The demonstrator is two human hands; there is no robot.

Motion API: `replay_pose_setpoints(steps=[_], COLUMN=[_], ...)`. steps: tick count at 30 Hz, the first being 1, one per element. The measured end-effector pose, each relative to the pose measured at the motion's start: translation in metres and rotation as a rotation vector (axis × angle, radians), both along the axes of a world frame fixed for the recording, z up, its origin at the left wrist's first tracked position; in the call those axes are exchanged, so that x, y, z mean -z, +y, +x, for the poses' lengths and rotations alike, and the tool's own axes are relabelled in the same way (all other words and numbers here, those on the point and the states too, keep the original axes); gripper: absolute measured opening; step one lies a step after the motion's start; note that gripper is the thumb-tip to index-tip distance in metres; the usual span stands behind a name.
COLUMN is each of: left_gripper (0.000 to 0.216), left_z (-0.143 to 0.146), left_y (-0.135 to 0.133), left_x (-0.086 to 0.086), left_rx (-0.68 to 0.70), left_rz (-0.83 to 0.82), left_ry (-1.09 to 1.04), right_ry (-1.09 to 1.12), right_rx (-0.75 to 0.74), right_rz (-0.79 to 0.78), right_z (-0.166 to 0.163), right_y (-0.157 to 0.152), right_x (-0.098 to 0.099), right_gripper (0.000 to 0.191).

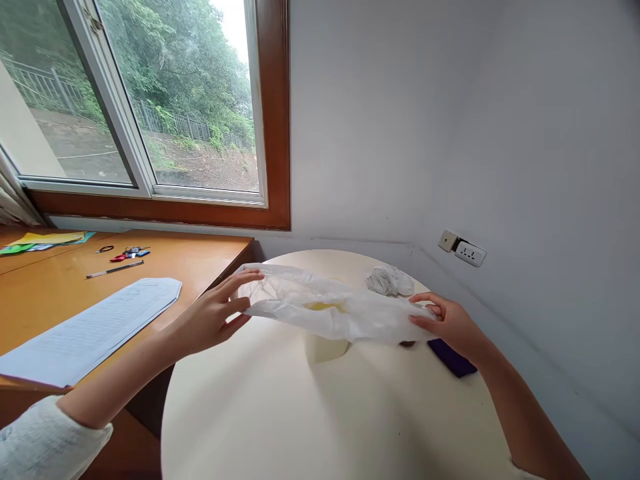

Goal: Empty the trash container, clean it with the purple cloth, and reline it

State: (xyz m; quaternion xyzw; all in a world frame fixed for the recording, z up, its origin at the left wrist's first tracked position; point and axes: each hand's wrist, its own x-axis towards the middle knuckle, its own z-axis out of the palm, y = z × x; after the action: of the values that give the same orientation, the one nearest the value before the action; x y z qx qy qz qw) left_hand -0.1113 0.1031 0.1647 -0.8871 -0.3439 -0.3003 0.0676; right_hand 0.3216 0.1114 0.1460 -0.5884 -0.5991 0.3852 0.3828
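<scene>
A translucent white plastic bag (370, 319) is stretched sideways above the round cream table (280, 413). My left hand (216, 315) grips its left end, fingers closed on the thin film. At the other end, my right hand (450, 325) pinches the bag between thumb and fingers. Below the bag's middle stands a pale cream container (324, 349), its upper part covered by the film. Something yellow (326, 307) shows through a gap in the plastic. Under the right end lie a dark purple item (453, 359) and a small brown thing (407, 344), mostly hidden.
A crumpled clear plastic bag (390, 281) lies at the table's far right. On the wooden desk (200, 257) to the left are papers (95, 327), a pen (115, 269), red-and-blue small items (131, 253) and coloured sheets (47, 239). Wall sockets (470, 253) are at right.
</scene>
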Motion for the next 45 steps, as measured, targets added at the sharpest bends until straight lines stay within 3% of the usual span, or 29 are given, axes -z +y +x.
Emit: replay_pose_setpoints(steps=[3, 5, 9, 13, 17, 22, 24, 27, 30, 34, 37, 40, 45], left_gripper=[0.015, 0.019, 0.021, 0.042, 0.061, 0.027, 0.018, 0.017, 0.015, 0.008, 0.015, 0.021, 0.016], left_z=[0.007, 0.013, 0.031, 0.057, 0.082, 0.088, 0.082, 0.069, 0.057, 0.052, 0.060, 0.070, 0.054], left_y=[-0.006, -0.009, -0.016, -0.025, -0.034, -0.038, -0.039, -0.043, -0.050, -0.058, -0.066, -0.075, -0.079], left_x=[-0.008, -0.015, -0.026, -0.028, -0.019, -0.009, -0.007, -0.007, -0.014, -0.028, -0.035, -0.039, -0.037], left_rx=[-0.013, -0.042, -0.103, -0.043, 0.092, 0.231, 0.236, 0.163, 0.120, 0.118, 0.126, 0.132, 0.071], left_rz=[0.053, 0.073, 0.076, 0.072, 0.008, 0.040, 0.033, 0.008, -0.031, -0.126, -0.196, -0.244, -0.090], left_ry=[-0.032, -0.067, -0.145, -0.198, -0.104, 0.005, -0.067, -0.251, -0.404, -0.554, -0.651, -0.720, -0.640], right_ry=[-0.067, 0.019, 0.295, 0.375, 0.355, 0.134, 0.159, 0.283, 0.171, -0.242, -0.437, -0.506, -0.541], right_rx=[0.270, 0.378, 0.355, 0.086, -0.368, -0.827, -0.888, -0.655, -0.315, -0.215, -0.208, -0.197, -0.191], right_rz=[0.206, 0.323, 0.394, 0.384, 0.341, 0.294, 0.318, 0.370, 0.454, 0.566, 0.675, 0.784, 0.906], right_z=[-0.005, -0.010, -0.028, -0.067, -0.115, -0.144, -0.141, -0.129, -0.117, -0.114, -0.126, -0.143, -0.147], right_y=[0.003, 0.004, -0.004, -0.033, -0.069, -0.089, -0.087, -0.075, -0.058, -0.036, -0.021, -0.008, 0.006], right_x=[0.003, 0.000, -0.015, -0.030, -0.026, -0.016, -0.012, -0.001, 0.011, 0.018, 0.017, 0.015, 0.009], right_gripper=[0.022, 0.020, 0.023, 0.018, 0.010, 0.016, 0.027, 0.016, 0.014, 0.080, 0.091, 0.075, 0.015])
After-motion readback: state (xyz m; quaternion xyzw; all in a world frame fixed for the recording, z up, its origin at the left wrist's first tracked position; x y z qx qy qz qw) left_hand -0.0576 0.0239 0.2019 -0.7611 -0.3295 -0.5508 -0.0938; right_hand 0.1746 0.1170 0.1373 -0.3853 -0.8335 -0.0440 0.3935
